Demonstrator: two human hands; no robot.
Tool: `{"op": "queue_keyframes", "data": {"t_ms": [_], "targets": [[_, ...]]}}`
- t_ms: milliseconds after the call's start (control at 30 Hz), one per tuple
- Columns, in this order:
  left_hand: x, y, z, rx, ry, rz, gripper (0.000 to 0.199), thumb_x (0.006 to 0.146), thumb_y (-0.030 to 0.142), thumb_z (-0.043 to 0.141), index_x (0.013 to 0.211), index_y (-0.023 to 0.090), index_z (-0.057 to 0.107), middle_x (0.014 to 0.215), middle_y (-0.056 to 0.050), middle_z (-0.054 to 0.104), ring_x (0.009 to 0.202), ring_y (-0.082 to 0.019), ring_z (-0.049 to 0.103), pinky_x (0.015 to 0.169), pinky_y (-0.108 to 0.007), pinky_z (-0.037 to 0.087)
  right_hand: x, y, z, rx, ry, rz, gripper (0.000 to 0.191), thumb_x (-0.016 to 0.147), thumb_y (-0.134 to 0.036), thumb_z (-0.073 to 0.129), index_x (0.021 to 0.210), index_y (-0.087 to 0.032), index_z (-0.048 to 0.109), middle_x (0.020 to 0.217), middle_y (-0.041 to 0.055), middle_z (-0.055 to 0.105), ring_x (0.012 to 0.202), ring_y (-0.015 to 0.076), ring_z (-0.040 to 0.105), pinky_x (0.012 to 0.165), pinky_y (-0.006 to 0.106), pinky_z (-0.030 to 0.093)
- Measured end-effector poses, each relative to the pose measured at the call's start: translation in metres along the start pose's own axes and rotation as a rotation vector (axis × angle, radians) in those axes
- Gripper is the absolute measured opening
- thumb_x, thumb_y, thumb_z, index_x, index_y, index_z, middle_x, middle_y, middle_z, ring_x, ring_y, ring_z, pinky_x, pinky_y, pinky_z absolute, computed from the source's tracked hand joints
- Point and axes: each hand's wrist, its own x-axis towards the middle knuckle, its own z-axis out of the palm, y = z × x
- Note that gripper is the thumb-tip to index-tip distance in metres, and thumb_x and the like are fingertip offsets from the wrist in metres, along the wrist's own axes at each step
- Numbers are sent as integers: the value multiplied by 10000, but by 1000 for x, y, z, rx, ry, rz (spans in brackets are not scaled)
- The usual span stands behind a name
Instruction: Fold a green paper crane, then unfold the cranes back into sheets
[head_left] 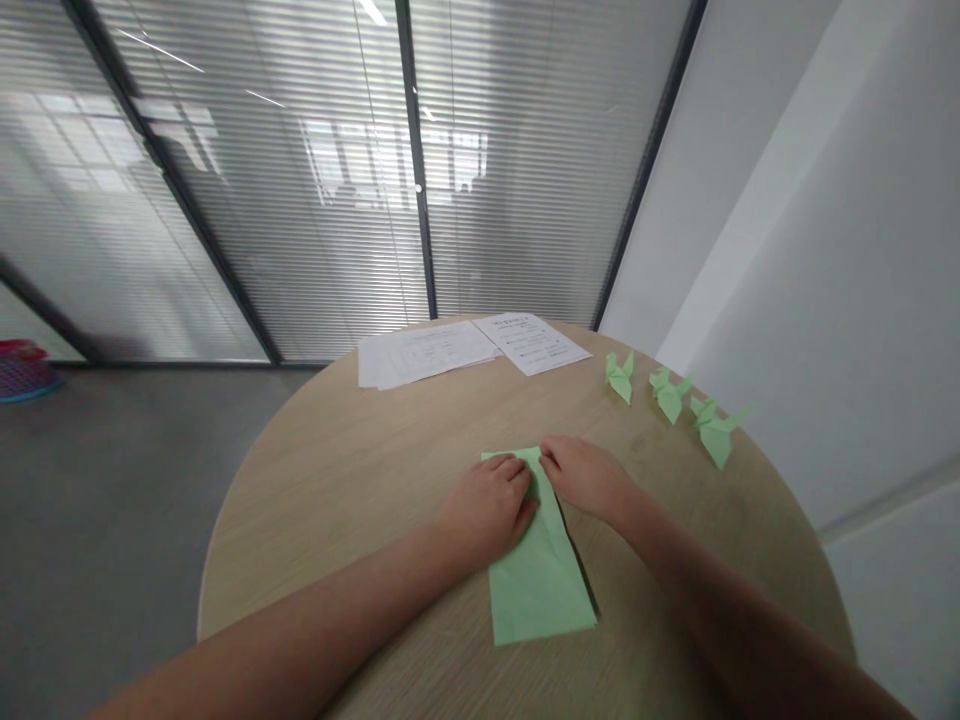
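Observation:
A folded sheet of light green paper (541, 585) lies on the round wooden table in front of me, its long side pointing toward me. My left hand (491, 505) rests on the paper's left upper part, pressing down with bent fingers and the thumb apart. At the upper right corner, my right hand (581, 475) pinches the paper's edge between thumb and curled fingers. The right long edge stands slightly off the table and casts a thin dark shadow. My left hand covers part of the left edge.
Three folded green paper cranes (670, 395) stand along the right side of the round table (300, 500). Printed white sheets (427, 355) lie at the far edge. Beyond is a glass partition with blinds (345, 250); a white wall (847, 300) borders the right. A basket (26, 370) sits at far left.

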Motion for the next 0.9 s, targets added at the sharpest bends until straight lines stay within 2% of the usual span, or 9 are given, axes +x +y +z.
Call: {"op": "queue_keyframes", "data": {"t_ms": [167,300,400,633,900], "targets": [[-1,-1,0,-21,7,13,272,940,283,600,1138,120,693,1152,-178,721,1121,-341,663,1005,-503,545,1,-1,3,-13,12,29,271,1037,-267,441,979,-174,689,1004,125,744,901,211,679,683,304,332],[-1,-3,6,-27,7,51,412,973,289,559,1312,68,636,1343,-204,668,1290,-353,595,1145,-505,456,1,-3,4,-16,20,81,280,1029,-276,438,972,-177,694,982,124,744,881,214,676,667,306,321],[-2,-4,9,-24,-5,65,460,992,304,532,1379,65,598,1428,-201,622,1350,-348,557,1180,-498,421,1,-4,5,-16,29,93,272,1026,-271,442,982,-174,692,995,124,746,893,219,680,669,309,325],[-2,-4,5,-59,-19,45,449,992,327,542,1344,61,620,1401,-218,633,1344,-353,560,1168,-513,432,-2,-5,6,-30,19,99,275,1045,-245,422,1011,-164,682,1034,138,744,940,227,691,704,301,359],[-5,-5,2,-57,-78,50,581,991,411,538,1437,38,540,1481,-226,566,1416,-359,487,1221,-500,361,-5,-10,9,-94,44,107,285,1079,-249,370,1075,-175,645,1061,124,736,947,223,710,718,286,411]]}}
